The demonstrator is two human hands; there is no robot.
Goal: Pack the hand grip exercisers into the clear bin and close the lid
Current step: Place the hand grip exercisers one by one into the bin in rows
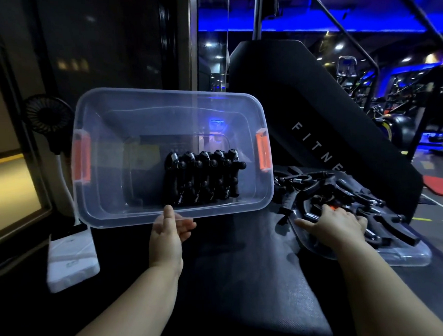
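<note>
Dim gym, padded worktop [245, 273]: my left grip [171, 229] pinches the near rim of the clear bin [217, 211]; right grip [337, 223] rests on loose exercisers [393, 227], clench unclear.

Fingertips of the right grip [336, 225] vanish among the loose hand grip exercisers [302, 180], so any hold is unclear; these cover most of the clear lid [412, 257].

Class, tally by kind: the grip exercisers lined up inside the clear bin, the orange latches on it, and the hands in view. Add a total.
Grip exercisers inside the clear bin: 5
Orange latches: 2
Hands, left hand and right hand: 2
Total: 9
</note>
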